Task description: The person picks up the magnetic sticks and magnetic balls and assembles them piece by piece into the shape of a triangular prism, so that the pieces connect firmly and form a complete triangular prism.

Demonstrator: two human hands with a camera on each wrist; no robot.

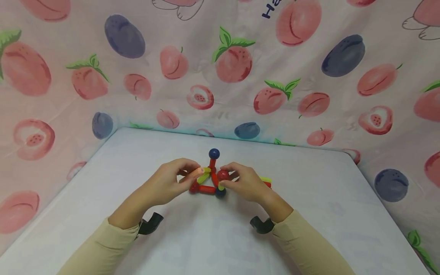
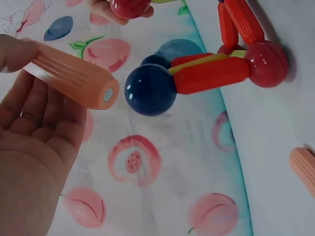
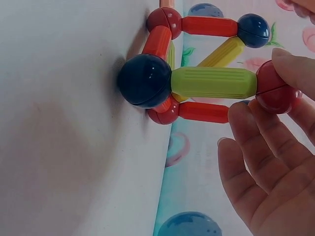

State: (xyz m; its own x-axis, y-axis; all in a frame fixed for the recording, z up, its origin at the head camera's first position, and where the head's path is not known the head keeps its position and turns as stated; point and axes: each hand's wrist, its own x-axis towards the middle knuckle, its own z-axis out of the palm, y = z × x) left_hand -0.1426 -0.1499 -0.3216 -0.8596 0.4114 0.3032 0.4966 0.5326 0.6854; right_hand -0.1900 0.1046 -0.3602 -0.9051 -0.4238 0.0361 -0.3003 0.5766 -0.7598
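My left hand (image 1: 166, 183) pinches an orange magnetic stick (image 2: 71, 76) between thumb and fingers. In the left wrist view its metal-tipped end points at a blue ball (image 2: 150, 90), with a narrow gap between them. My right hand (image 1: 245, 184) grips a red ball (image 3: 275, 88). That ball tops a yellow-green stick (image 3: 214, 82), whose lower end meets another blue ball (image 3: 144, 81) on the table. These belong to a standing frame of balls and sticks, with a red stick (image 1: 207, 189) along its front. Fingers partly hide the frame in the head view.
Yellow and red sticks (image 1: 267, 183) lie to the right, partly behind my right hand. Another orange stick (image 2: 306, 169) rests on the white table (image 1: 326, 210). A fruit-printed cloth (image 1: 206, 57) rises behind the table's far edge.
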